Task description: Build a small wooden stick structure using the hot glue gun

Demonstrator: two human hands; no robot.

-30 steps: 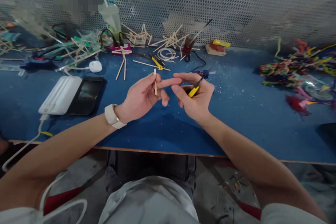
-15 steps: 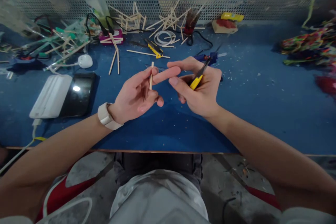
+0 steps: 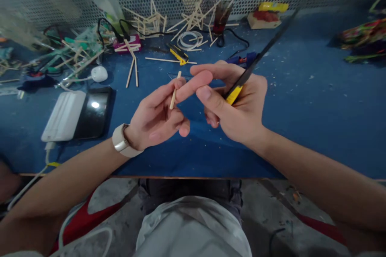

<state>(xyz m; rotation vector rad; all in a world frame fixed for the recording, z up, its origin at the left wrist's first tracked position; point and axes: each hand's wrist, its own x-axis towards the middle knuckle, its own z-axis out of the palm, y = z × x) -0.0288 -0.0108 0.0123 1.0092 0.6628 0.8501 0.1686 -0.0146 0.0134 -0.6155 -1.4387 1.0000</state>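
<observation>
A short pale wooden stick [image 3: 175, 90] is held between the fingers of my left hand [image 3: 161, 114], whose palm faces up. My right hand [image 3: 238, 102] is closed on a tool with a yellow part [image 3: 234, 94] and a long dark part slanting up to the right; its exact kind is hard to make out. The right thumb and index finger come close to the outstretched left index fingertip. Whether they touch it is unclear. Both hands are above the blue table [image 3: 301, 100].
Beyond my hands are a yellow-black cutter [image 3: 179, 54], a coil of clear tube [image 3: 189, 40], stick structures [image 3: 147, 22], a dark red cup [image 3: 221, 20] and a blue tool [image 3: 243, 60]. A white power bank [image 3: 64, 115] and black phone [image 3: 94, 113] lie at left.
The dark end of the tool in my right hand now reaches further up and right. The small stick in my left hand tilts more. The camera view has shifted slightly.
</observation>
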